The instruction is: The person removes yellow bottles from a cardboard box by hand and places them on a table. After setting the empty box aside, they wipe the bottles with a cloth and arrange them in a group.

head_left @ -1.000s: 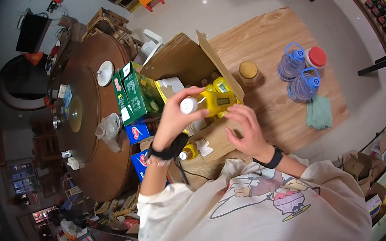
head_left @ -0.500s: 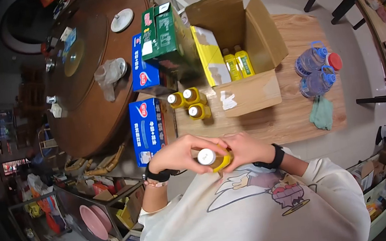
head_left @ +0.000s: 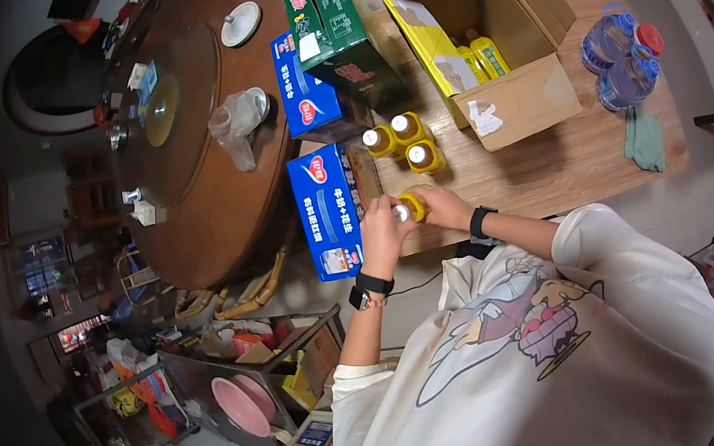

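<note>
A yellow bottle with a white cap (head_left: 413,206) is between my two hands, close to the near edge of the wooden table (head_left: 545,186). My left hand (head_left: 383,236) has its fingers closed around the cap end. My right hand (head_left: 446,210) grips the body from the other side. Just beyond stand three similar yellow bottles (head_left: 425,157), upright and close together with white caps. A blue carton (head_left: 325,214) stands immediately left of my left hand. Farther back, an open cardboard box (head_left: 532,95) contains more yellow bottles (head_left: 487,58).
A green carton (head_left: 342,31) and a second blue carton (head_left: 311,101) stand at the back left. Large water bottles (head_left: 627,81) and a green cloth (head_left: 643,141) sit at the table's right. Left is a round brown table (head_left: 202,237) with a plastic bag (head_left: 233,135).
Both hands have moved the bottle forward, away from my chest toward the table. It now tilts with its cap to the left. The camera view has shifted, moving the scene right and up.
</note>
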Motion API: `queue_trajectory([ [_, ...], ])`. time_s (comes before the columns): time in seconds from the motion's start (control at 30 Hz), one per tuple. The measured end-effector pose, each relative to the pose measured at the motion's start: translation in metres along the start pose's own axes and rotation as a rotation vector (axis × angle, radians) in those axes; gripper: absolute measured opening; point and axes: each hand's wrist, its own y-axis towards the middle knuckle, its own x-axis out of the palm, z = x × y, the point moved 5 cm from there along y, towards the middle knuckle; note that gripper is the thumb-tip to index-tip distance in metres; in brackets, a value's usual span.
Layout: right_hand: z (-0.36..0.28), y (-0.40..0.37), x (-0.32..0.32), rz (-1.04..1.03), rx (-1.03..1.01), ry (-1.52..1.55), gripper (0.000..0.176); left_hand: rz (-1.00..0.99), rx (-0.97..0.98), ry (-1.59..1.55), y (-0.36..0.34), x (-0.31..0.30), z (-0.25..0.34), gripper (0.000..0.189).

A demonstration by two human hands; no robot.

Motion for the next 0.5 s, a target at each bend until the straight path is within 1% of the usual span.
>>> queue_trajectory([
  [0.03, 0.000, -0.001, 0.000, 0.010, 0.002, -0.003, 0.049, 0.012, 0.018, -0.009, 0.007, -0.001, -0.004, 0.028],
  [0.1, 0.022, -0.014, 0.008, -0.150, 0.504, 0.170, 0.053, 0.016, 0.032, 0.009, 0.019, -0.004, -0.014, 0.028],
  [0.13, 0.030, -0.019, 0.010, -0.146, 0.508, 0.169, 0.053, 0.023, 0.033, -0.004, 0.025, -0.005, -0.018, 0.027],
  [0.2, 0.046, -0.023, 0.004, -0.064, 0.527, -0.019, 0.061, 0.034, 0.030, -0.025, 0.037, -0.005, -0.021, 0.025],
  [0.23, 0.051, -0.024, 0.002, -0.057, 0.526, -0.023, 0.061, 0.035, 0.038, -0.028, 0.042, -0.004, -0.022, 0.025],
  [0.3, 0.057, -0.024, -0.004, -0.059, 0.553, -0.177, 0.069, 0.029, 0.073, 0.025, 0.053, 0.000, -0.024, 0.025],
  [0.33, 0.057, -0.023, -0.007, -0.045, 0.553, -0.181, 0.069, 0.026, 0.069, 0.046, 0.059, 0.003, -0.026, 0.030],
  [0.4, 0.059, -0.025, -0.013, -0.083, 0.681, -0.168, 0.075, 0.023, 0.091, 0.049, 0.066, 0.006, -0.024, 0.029],
  [0.43, 0.056, -0.024, -0.019, -0.070, 0.684, -0.170, 0.075, 0.021, 0.098, 0.053, 0.069, 0.007, -0.023, 0.028],
  [0.5, 0.055, -0.026, -0.024, -0.188, 0.739, -0.120, 0.075, 0.015, 0.108, 0.047, 0.072, 0.008, -0.018, 0.025],
])
